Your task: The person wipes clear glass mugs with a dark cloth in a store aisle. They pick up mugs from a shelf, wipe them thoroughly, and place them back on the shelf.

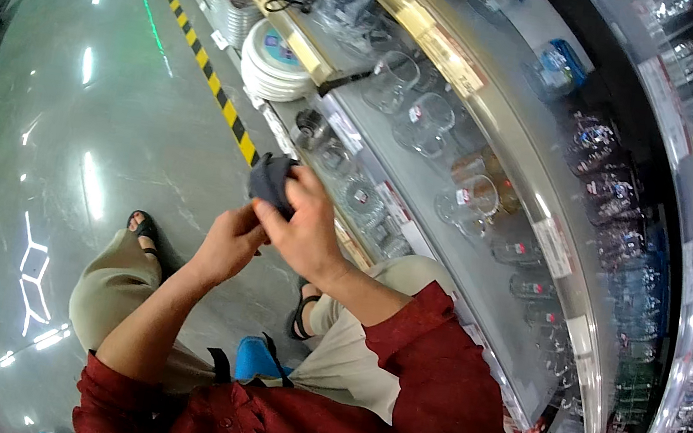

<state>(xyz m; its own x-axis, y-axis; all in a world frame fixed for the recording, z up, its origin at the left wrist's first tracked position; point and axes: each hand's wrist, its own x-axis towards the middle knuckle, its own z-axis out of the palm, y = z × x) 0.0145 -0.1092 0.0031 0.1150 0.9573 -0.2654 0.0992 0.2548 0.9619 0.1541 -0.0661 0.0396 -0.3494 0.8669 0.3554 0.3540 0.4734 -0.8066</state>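
Note:
A crumpled dark grey cloth (270,182) is bunched up in front of me, above the floor beside the shelves. My right hand (309,224) grips it from the right, with the thumb across its lower edge. Just below, my left hand (232,239) has its fingertips pinched together at the cloth's lower edge, touching or nearly touching my right thumb. Whether the left fingers hold a corner of the cloth cannot be told, since the fingers hide that spot.
Shelves with glass mugs (424,122), tumblers and glass bowls (363,200) run along the right. Stacked white plates (274,64) stand near a shelf corner. Yellow and black tape (206,68) marks the floor along the shelf base. A blue object (257,359) lies between my legs.

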